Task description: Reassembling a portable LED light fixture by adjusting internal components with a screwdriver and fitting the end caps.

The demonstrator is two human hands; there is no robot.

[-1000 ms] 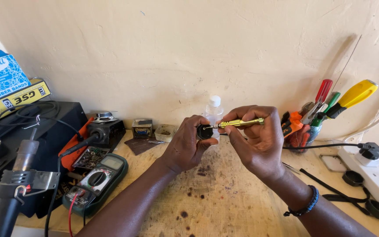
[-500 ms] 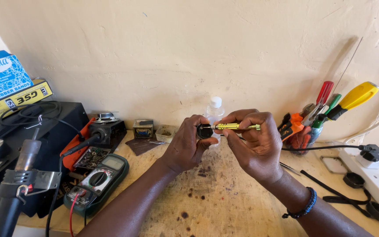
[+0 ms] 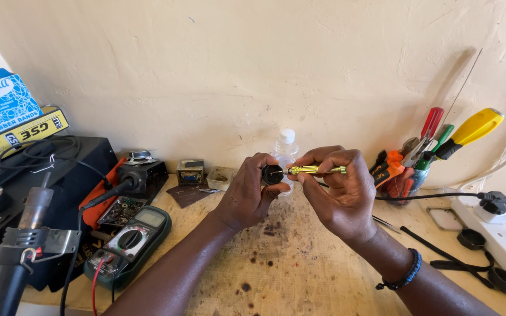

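At your far left, a blue rectangular carton (image 3: 1, 99) with white scribble artwork sits on a flat yellow box (image 3: 19, 136) with black lettering. Nearer you, left, a dark green multimeter (image 3: 129, 243) lies flat, its small grey screen (image 3: 150, 218) blank.

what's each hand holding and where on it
The left hand grips a small round black part by its rim with the fingertips. The right hand pinches a small yellow screwdriver along its handle, tip against the part.
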